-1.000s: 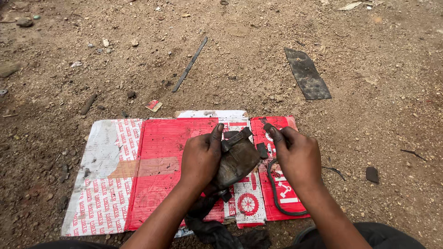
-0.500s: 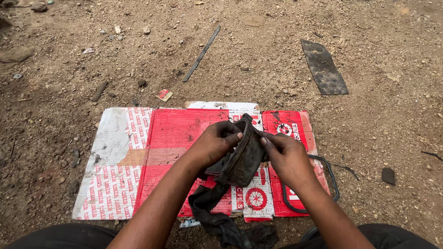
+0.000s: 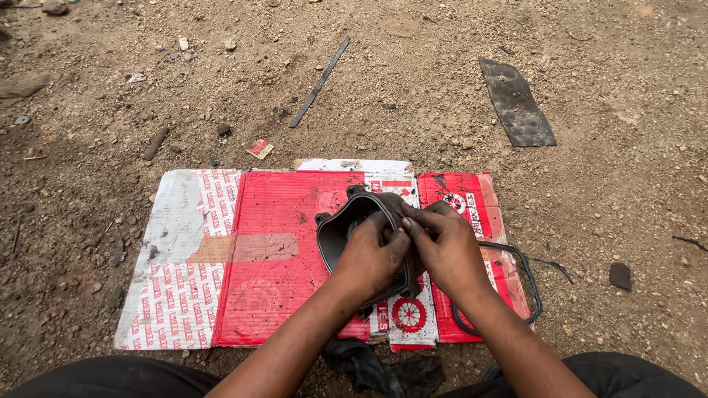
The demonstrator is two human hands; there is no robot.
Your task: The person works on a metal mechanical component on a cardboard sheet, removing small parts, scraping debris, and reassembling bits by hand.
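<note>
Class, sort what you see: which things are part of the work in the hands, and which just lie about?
In the work: left hand, right hand, black cover, rubber gasket, cardboard sheet.
Lying about: metal strip, flat dark plate, black rag, stones.

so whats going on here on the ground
A person sits over a flattened red and white cardboard sheet laid on bare dirt. Both hands, the left hand and right hand, grip a grimy black hollow cover-like part with its open side up, fingers meeting at its rim. A thin black rubber loop lies beside the right wrist, and a dark rag sits near the knees.
</note>
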